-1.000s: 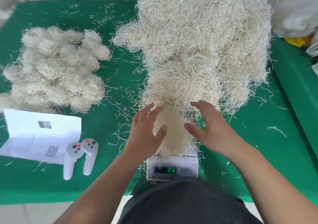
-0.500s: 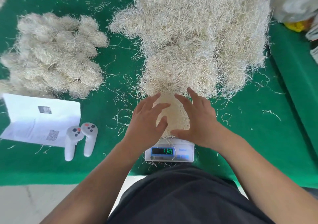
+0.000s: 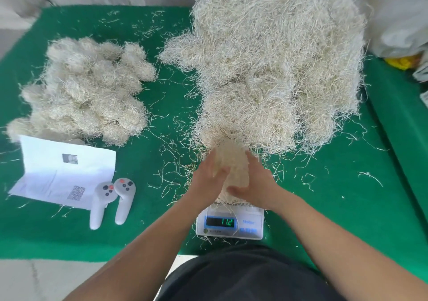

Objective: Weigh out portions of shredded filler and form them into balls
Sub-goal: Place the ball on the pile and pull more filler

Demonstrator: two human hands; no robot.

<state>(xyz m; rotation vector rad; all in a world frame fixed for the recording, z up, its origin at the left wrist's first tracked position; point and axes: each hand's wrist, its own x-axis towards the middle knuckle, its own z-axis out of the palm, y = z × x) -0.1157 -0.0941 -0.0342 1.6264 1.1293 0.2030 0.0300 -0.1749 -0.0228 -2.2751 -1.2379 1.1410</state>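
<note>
- The weighed portion of shredded filler [image 3: 231, 161] sits on the digital scale [image 3: 229, 222], just in front of the person at the near edge of the green mat [image 3: 347, 208]. The display shows green digits, apparently 112.
- The left hand [image 3: 206, 182] and the right hand [image 3: 257, 185] flank the portion, one on each side. Fingers are extended and press against the fibres; neither hand has its fingers curled around the clump.
- Handling judgement: the filler is very light, soft and springy. Strands are thin and loosely tangled, so the clump compresses readily but sheds loose pieces.
- Recommended hold: cup the portion from both sides and slightly underneath, then squeeze inward. A pinch at the top would likely draw out only a tuft.
- The far edge of the portion touches, or nearly touches, the bulk filler heap [image 3: 273, 69] behind the scale. Strands may bridge the two; lifting could drag extra material along and falsify the weighed amount.
- Finished filler balls [image 3: 88, 87] are stacked at the left of the mat, well apart from the scale.
- A printed paper sheet [image 3: 62, 173] and two white handheld controllers [image 3: 113, 199] lie between the balls and the near left edge.
- Stray strands litter the mat around the scale. A white plastic bag [image 3: 398, 18] stands at the far right.
</note>
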